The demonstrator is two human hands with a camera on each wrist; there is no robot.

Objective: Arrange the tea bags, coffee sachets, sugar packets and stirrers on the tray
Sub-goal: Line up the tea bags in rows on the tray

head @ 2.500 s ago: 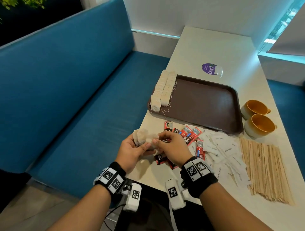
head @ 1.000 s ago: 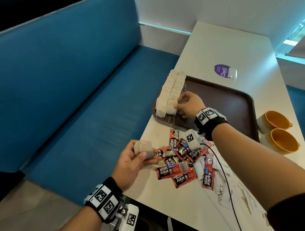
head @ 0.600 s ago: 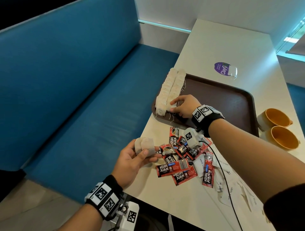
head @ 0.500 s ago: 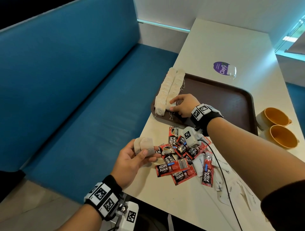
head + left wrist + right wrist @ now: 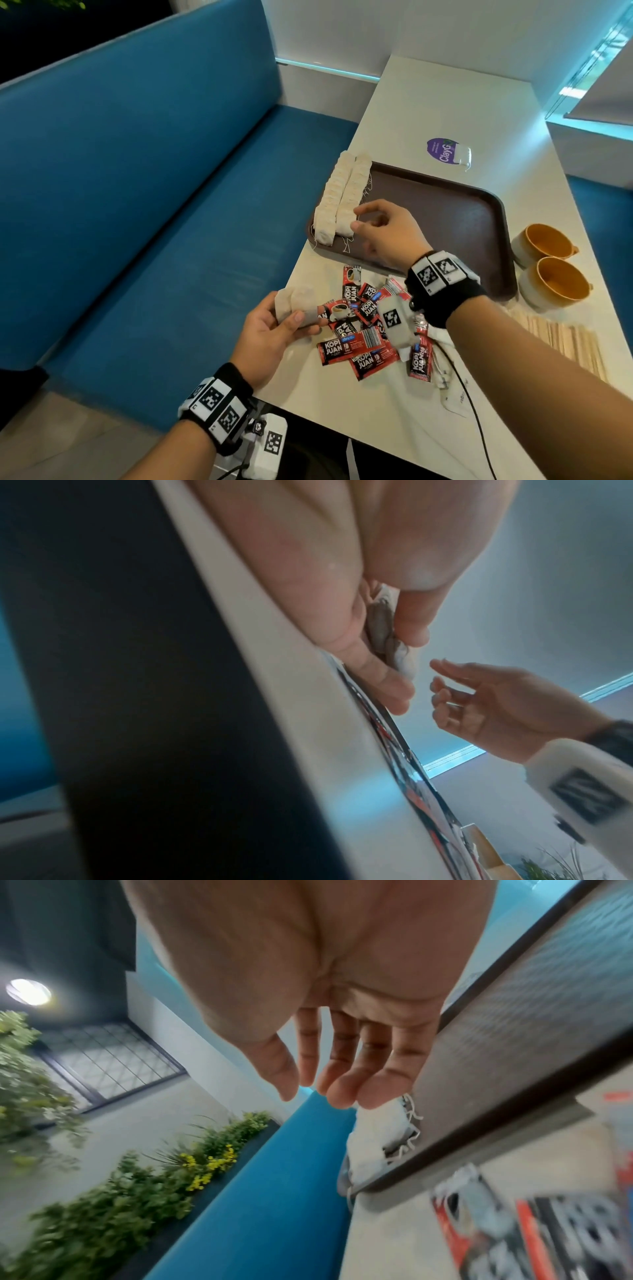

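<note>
A: Big stuff first?
B: Dark brown plastic tray [image 5: 455,219] w/ two rows of white paper tea bags [image 5: 339,198] along its left edge; red coffee sachets [image 5: 356,346] loose on the table.
A: Hands?
B: Left hand [image 5: 270,335] pinches a few tea bags [image 5: 294,305] — right hand [image 5: 387,233] empty, fingers relaxed, over the tray's near-left part.

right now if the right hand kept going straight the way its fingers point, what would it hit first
Probably the nearer row of tea bags on the tray: the right hand hangs open, fingertips beside that row's near end. Depth is unclear.
</note>
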